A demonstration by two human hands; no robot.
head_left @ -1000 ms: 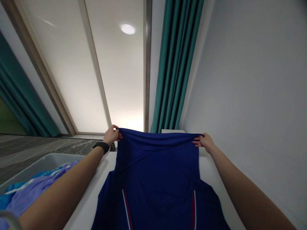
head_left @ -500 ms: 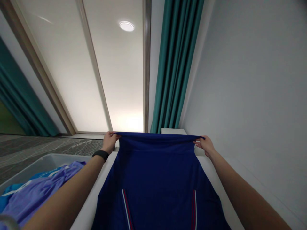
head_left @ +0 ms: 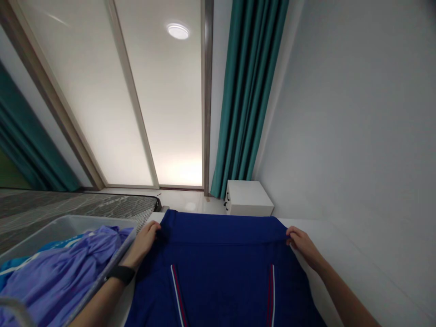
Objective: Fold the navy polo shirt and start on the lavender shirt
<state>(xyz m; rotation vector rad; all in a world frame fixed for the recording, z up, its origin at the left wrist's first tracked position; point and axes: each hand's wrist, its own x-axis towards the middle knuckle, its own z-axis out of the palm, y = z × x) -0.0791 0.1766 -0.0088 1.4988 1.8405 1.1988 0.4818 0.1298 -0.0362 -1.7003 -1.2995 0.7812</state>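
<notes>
1. My left grip (head_left: 145, 240) is narrow, its fingers pinching the top edge of a navy-blue knit garment (head_left: 218, 272) near one corner. A black wristband (head_left: 121, 274) circles that wrist.
2. My right grip (head_left: 303, 243) is also narrow, pinching the opposite corner of the same edge.
3. The garment lies flat and spread out between my hands, with two vertical red-and-white stripes (head_left: 175, 290) running down it, on a white table (head_left: 327, 259).
4. Just left of my left hand sits a grey plastic laundry tub (head_left: 68, 222), its rim beside my forearm. It holds crumpled violet cloth (head_left: 64, 272) over bright blue cloth (head_left: 23, 265).
5. Beyond the tub lies a grey veined surface (head_left: 68, 206).
6. Past the far end of the table stands a small white cabinet (head_left: 250, 198) with black handles, on a glossy pale floor (head_left: 184, 199).
7. Farthest off, teal curtains (head_left: 250, 91) hang beside a tall frosted glass panel (head_left: 163, 100), which shows a round light's reflection (head_left: 177, 31). A pale grey wall (head_left: 350, 113) runs along the right.
</notes>
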